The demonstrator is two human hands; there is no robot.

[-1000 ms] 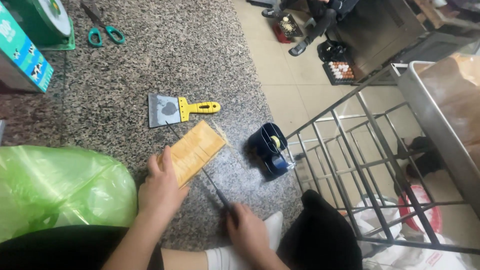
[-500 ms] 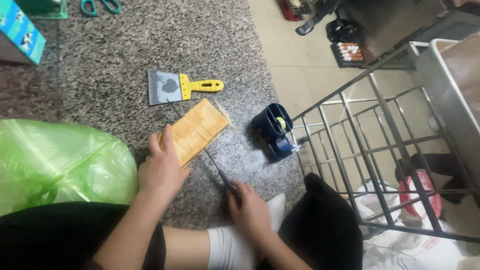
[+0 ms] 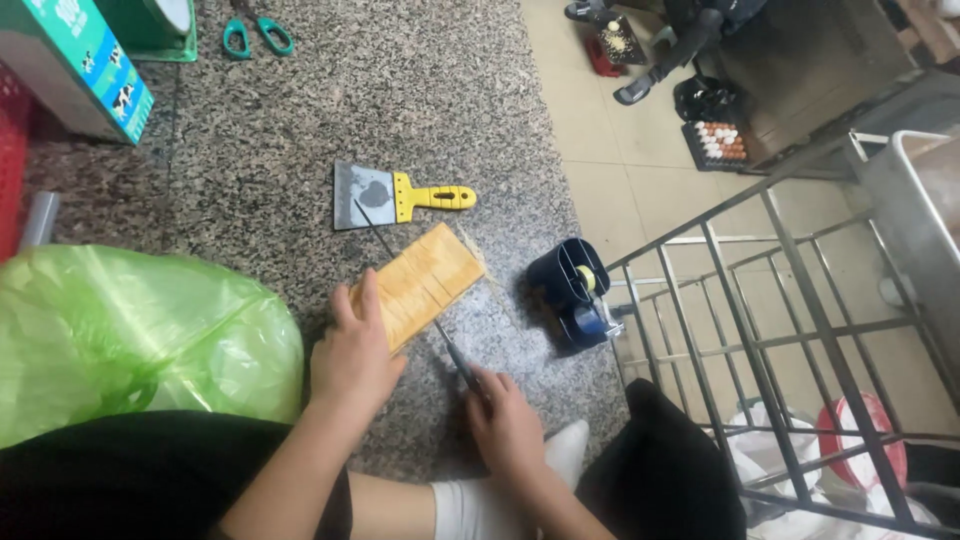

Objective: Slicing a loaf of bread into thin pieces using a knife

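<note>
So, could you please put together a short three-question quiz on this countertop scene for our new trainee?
1. True or false: the left hand rests on the yellow slab.
2. What does the right hand hold? A) the green scissors B) a long thin knife C) the scraper
3. Fill in: the scraper with the yellow handle lies on the granite counter, just beyond the ____ end of the slab.

Key
1. True: its fingers press on the near end of the slab.
2. B: the blade runs across the slab, its tip near the scraper.
3. Far.
</note>
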